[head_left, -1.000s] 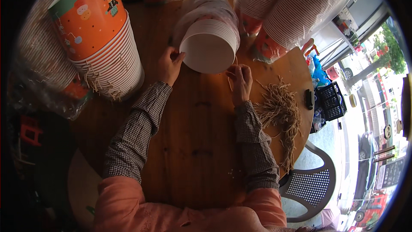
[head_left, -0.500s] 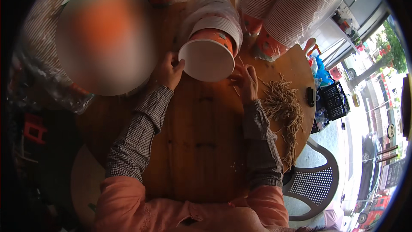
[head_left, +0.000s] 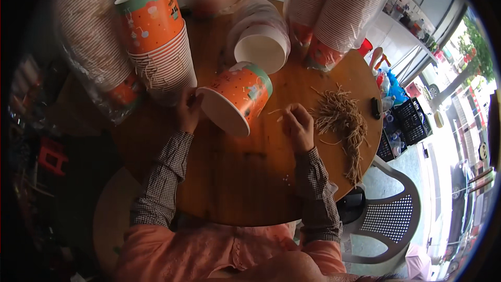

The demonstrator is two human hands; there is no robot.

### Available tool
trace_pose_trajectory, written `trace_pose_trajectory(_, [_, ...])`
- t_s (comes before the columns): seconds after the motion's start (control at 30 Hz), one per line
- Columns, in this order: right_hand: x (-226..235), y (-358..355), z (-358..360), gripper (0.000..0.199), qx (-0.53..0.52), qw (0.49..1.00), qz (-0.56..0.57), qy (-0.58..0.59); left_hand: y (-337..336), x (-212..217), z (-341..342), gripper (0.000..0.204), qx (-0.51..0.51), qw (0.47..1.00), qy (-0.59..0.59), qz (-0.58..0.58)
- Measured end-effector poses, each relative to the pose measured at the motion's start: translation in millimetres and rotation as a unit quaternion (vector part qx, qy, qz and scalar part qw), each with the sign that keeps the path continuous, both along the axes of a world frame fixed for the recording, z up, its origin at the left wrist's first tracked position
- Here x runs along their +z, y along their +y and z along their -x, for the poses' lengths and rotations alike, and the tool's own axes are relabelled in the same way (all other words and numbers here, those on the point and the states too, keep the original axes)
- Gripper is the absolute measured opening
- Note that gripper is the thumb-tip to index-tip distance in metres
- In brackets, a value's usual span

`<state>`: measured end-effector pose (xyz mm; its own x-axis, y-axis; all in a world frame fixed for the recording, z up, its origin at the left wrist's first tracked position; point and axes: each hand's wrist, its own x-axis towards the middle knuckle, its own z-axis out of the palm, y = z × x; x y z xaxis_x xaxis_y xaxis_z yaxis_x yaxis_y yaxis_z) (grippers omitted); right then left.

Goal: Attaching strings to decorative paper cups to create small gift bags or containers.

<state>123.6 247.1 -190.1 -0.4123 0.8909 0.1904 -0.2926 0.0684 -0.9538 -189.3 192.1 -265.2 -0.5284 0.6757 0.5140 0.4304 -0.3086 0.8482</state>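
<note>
An orange paper bucket (head_left: 241,90) with a green band and white rim lies tilted above the table, its mouth facing toward me and left. My left hand (head_left: 189,110) is closed on its rim at the left side. To the right of the bucket, my right hand (head_left: 299,127) pinches a thin piece of tan twine (head_left: 274,112), its loose end pointing at the bucket. A heap of similar twine (head_left: 342,112) lies just right of that hand. Behind the held bucket, a nested white-rimmed bucket (head_left: 262,52) sits on its side in clear plastic.
A tall stack of orange buckets (head_left: 156,31) with twine on its sides stands at the left, next to a plastic-wrapped stack (head_left: 91,36). More wrapped stacks (head_left: 344,15) stand at the back right. A small black object (head_left: 376,108) lies near the round table's right edge; a grey chair (head_left: 389,216) stands beyond.
The bucket has come away from the nested ones, toward me and left, with my left hand. My right hand is now apart from it. At left, a stack shows where a blurred round shape was.
</note>
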Motion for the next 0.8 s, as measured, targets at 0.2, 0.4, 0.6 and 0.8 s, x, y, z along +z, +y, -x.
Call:
trace_pose_trajectory(0.2, [7,-28,13,0.009,-0.017,1.0,-0.012,0.008,-18,3,-19,0.035,0.015,0.993,0.002,-0.117])
trace_pose_trajectory(0.4, [6,-25,4,0.008,-0.034,0.999,0.012,0.015,-50,40,-70,0.027,0.093,0.972,0.136,-0.166])
trace_pose_trajectory(0.6, [9,-29,9,0.007,-0.017,1.0,0.012,-0.006,-68,46,-92,0.04,-0.082,0.966,0.243,-0.043])
trace_pose_trajectory(0.8, [-3,-29,17,0.009,0.01,1.0,0.004,-0.027,-55,38,-119,0.069,-0.181,0.965,0.189,0.002])
